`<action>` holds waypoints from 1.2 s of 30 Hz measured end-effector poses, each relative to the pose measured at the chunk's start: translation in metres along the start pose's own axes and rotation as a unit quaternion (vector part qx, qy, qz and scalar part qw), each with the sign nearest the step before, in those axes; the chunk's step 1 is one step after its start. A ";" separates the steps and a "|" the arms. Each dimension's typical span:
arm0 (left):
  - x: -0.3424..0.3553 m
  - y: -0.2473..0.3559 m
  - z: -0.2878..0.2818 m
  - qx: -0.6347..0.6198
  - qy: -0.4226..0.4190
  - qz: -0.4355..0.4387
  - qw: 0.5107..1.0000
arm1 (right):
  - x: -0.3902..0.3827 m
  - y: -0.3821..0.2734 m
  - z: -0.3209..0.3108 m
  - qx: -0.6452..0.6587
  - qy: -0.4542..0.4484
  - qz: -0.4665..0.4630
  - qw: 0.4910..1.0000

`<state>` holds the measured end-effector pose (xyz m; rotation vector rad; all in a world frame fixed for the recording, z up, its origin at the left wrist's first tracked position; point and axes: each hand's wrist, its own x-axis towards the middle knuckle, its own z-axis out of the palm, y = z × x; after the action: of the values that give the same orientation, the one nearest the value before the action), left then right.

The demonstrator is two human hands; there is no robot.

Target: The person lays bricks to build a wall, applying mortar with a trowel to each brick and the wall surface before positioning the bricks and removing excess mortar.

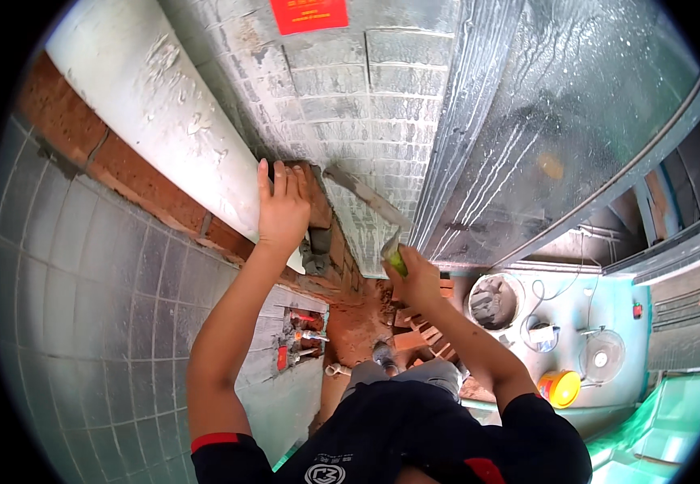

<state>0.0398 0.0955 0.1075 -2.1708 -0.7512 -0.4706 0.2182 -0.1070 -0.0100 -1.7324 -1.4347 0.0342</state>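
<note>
Left grip (284, 211): laid over the brick (314, 194), beside the white pipe (168, 109); whether clamped, cannot tell; press evenly. Right grip (416, 282): closed around your green-handled trowel (372, 199); keep its blade controlled.

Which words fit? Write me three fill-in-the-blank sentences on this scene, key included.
The right hand grips the long, flat metal trowel by its ____ handle.
By the left hand runs a thick, cylindrical pipe coloured ____.
The round, yellow plastic bucket stands on the ____-hand side of the picture.
Missing words: green; white; right.
</note>
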 end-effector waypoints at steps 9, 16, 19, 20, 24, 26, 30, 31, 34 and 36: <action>-0.006 -0.011 0.015 0.027 0.012 0.051 0.998 | 0.038 0.019 0.014 -0.078 0.023 -0.069 0.994; -0.008 -0.014 0.016 0.019 0.032 0.055 0.998 | 0.022 0.045 0.035 -0.105 0.010 -0.070 0.992; -0.008 -0.015 0.017 0.017 0.039 0.057 0.997 | 0.011 0.062 0.050 -0.102 0.011 -0.074 0.992; -0.007 -0.015 0.018 0.016 0.043 0.059 0.997 | 0.007 0.067 0.055 -0.101 0.010 -0.075 0.992; -0.008 -0.014 0.019 0.018 0.016 0.049 0.999 | -0.017 0.078 0.081 -0.047 -0.037 0.006 0.998; -0.008 -0.014 0.018 0.012 0.027 0.052 0.998 | -0.040 0.084 0.097 0.008 -0.066 0.077 0.995; 0.001 -0.011 0.018 0.008 0.057 0.061 0.996 | -0.103 0.105 0.114 0.255 -0.171 0.309 0.900; -0.002 -0.012 0.017 0.009 0.059 0.058 0.997 | -0.115 0.097 0.114 0.257 -0.177 0.313 0.897; -0.013 -0.015 0.018 0.018 0.040 0.047 0.998 | -0.127 0.062 0.091 0.417 -0.211 0.385 0.796; -0.011 -0.013 0.016 0.025 0.031 0.047 0.998 | -0.127 0.051 0.082 0.449 -0.218 0.391 0.773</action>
<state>0.0240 0.1111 0.0984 -2.1239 -0.6187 -0.4630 0.1732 -0.1610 -0.1535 -1.3584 -0.6285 1.4151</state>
